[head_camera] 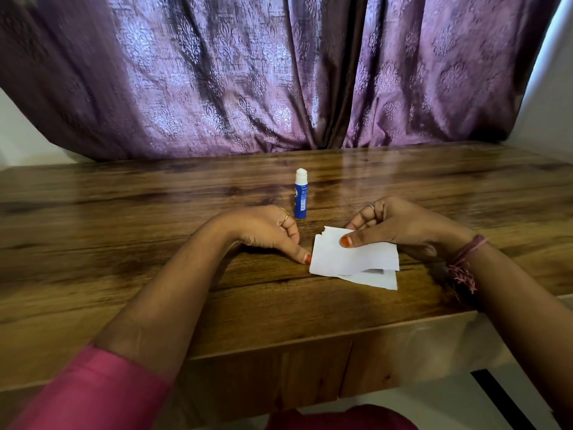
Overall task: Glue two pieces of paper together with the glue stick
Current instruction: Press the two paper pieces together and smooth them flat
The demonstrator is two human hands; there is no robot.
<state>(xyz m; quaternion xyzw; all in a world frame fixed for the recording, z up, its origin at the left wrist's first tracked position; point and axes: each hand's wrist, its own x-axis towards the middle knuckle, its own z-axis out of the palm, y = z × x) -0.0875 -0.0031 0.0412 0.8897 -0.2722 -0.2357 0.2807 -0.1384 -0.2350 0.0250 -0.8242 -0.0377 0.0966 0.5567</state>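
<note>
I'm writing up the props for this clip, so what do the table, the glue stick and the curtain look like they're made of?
Table: wood or wood-look laminate, glossy; visible grain and reflections of the curtain.
Glue stick: looks like smooth plastic, a blue printed body with a white top, standing upright.
Curtain: woven purple fabric with a sheen and a raised damask-style pattern, hanging in soft folds.

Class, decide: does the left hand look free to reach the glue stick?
Probably yes. The left hand holds nothing, and the glue stick stands upright just beyond it with only bare table between.
</note>
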